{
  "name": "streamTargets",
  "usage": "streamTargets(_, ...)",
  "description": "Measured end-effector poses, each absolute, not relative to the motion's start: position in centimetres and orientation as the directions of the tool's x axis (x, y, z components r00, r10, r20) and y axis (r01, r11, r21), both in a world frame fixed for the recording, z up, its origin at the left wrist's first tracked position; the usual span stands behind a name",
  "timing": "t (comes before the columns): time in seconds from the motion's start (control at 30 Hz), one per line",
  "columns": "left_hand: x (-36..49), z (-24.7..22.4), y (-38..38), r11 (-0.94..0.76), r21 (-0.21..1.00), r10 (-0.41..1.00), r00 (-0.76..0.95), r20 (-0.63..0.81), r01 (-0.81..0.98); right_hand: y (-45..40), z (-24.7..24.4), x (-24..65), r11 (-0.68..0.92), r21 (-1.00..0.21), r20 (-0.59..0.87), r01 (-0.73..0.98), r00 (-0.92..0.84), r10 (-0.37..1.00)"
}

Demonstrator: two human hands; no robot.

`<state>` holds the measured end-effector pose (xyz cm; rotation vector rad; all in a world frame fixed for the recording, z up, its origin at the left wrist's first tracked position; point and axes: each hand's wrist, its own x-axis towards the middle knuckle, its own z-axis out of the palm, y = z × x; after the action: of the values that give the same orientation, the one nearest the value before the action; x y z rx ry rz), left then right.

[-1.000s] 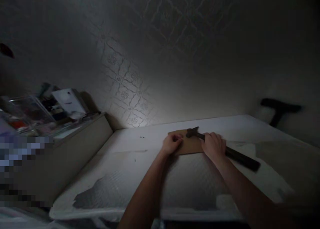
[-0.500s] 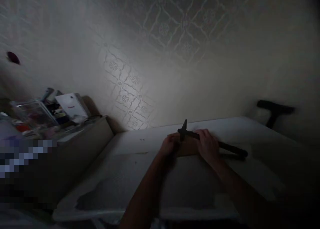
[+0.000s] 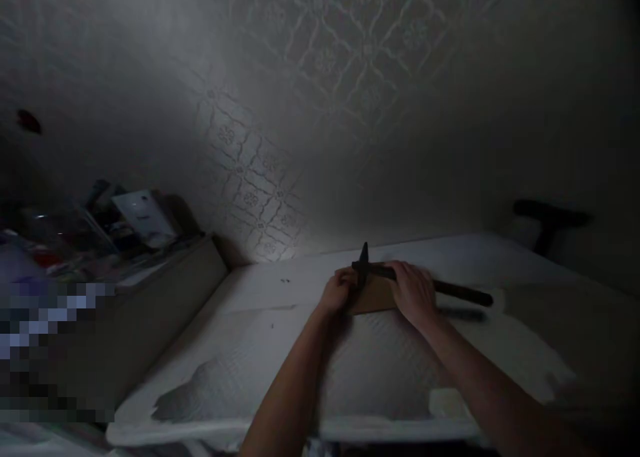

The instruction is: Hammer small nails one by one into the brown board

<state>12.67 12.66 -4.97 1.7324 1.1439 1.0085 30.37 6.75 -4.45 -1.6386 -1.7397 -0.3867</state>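
Cardboard [image 3: 375,301] on table [image 3: 300,344] between your left hand [image 3: 336,292] and right hand [image 3: 414,292]; hammer [image 3: 381,270] over it, handle end [image 3: 485,299] past your right hand; box [image 3: 143,210] far left, wall [image 3: 345,184] beyond.

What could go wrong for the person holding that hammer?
The dark, long-handled hammer in the right hand has its head close to the left hand, so a stray blow might hit it. The flat brown board lies on the white, patchy table without visible clamps and might shift. Dim light may spoil aim.
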Motion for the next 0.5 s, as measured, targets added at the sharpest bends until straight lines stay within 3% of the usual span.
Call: streamTargets(0.5, 12.59, -4.50, 12.43, -0.263, 0.881, 0.951, 0.260, 0.168, 0.392, 6.52, -4.16, 30.17, 0.167, -0.246, 0.668, 0.955, 0.042, 0.743)
